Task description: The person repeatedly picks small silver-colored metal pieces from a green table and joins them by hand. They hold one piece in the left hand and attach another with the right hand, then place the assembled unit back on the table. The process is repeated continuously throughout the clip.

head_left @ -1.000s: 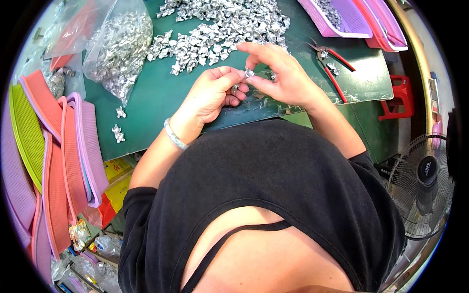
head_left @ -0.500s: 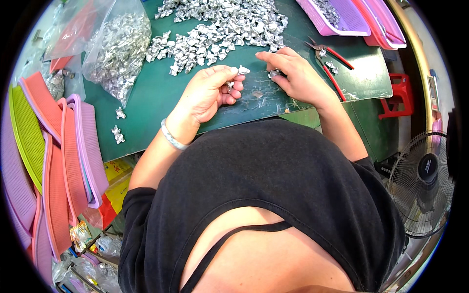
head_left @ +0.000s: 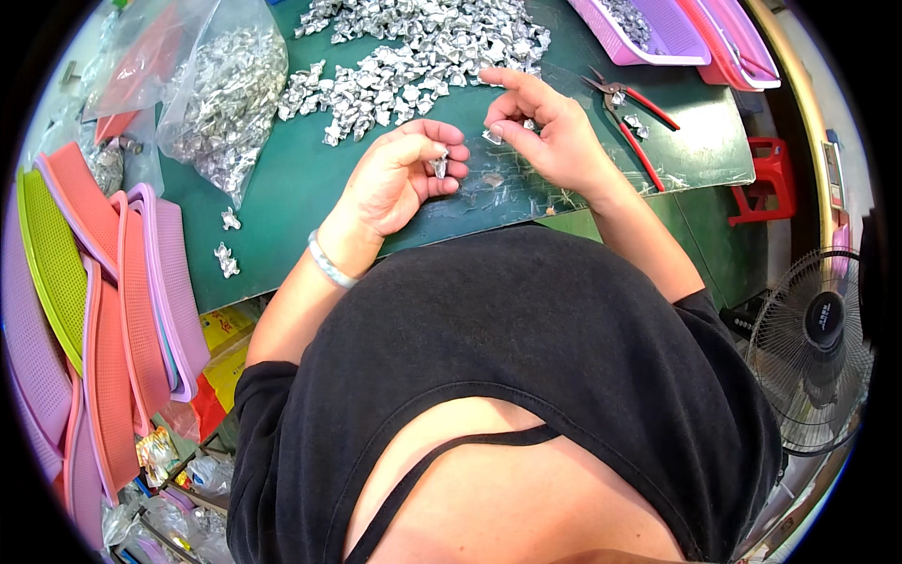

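My left hand (head_left: 393,179) is above the near part of the green table, its fingers curled. A small silvery metal casting (head_left: 439,166) is held in them, close to the thumb. To its right, my right hand (head_left: 556,141) pinches another small metal casting (head_left: 492,137) between thumb and fingers, the index finger stretched out above. A gap separates the two hands. Beyond them spreads a big heap of similar silvery castings (head_left: 413,70). Another casting, partly hidden, shows just behind the right thumb.
Red-handled nippers (head_left: 631,132) lie open right of my right hand, loose castings beside them. A clear bag of castings (head_left: 230,103) stands at left, two loose castings (head_left: 225,260) nearer. Stacked plastic baskets (head_left: 169,282) crowd the left edge. A purple basket (head_left: 672,47) sits far right; a fan (head_left: 817,329) stands lower right.
My right hand has shifted left, nearer my left hand, with a casting at its fingertips. The casting that stuck out at my left thumb tip no longer shows there.
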{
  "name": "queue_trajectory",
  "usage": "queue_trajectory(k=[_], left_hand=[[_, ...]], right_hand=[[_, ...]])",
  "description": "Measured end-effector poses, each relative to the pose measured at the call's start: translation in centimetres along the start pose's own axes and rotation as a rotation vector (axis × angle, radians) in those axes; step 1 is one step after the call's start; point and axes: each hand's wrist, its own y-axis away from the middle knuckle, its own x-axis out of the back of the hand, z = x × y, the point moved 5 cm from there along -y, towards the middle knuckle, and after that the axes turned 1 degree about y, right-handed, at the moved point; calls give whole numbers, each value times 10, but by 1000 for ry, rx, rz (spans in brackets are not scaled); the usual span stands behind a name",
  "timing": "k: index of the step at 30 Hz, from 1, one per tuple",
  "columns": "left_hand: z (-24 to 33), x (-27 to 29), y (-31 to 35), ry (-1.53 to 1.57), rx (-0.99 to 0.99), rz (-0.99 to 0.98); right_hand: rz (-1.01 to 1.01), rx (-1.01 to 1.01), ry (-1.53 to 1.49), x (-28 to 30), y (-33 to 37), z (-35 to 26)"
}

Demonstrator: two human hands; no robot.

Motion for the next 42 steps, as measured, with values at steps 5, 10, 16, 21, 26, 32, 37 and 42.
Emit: queue_trajectory(k=[5,10,16,21,26,32,37,42], left_hand=[[-2,-9,-1,-89,60,-7],[-1,-13,0,41,28,-30],[-5,0,-3,307,55,-149],[-3,-4,-1,305,-20,-8],[-1,0,-5,569,-29,-180],[2,-4,-2,637,-44,-242],[7,-10,1,648,-67,-272],[11,-17,4,706,-41,-372]], right_hand=[[-31,36,-90,-8,-3,-10],[30,83,-70,-6,-5,-15],[89,28,-92,-1,-2,-6],[37,1,128,-1,0,-1],[-59,109,444,-10,3,-1],[-62,125,460,-11,1,-8],[-49,125,463,-11,3,-7],[-57,125,494,-10,3,-6]])
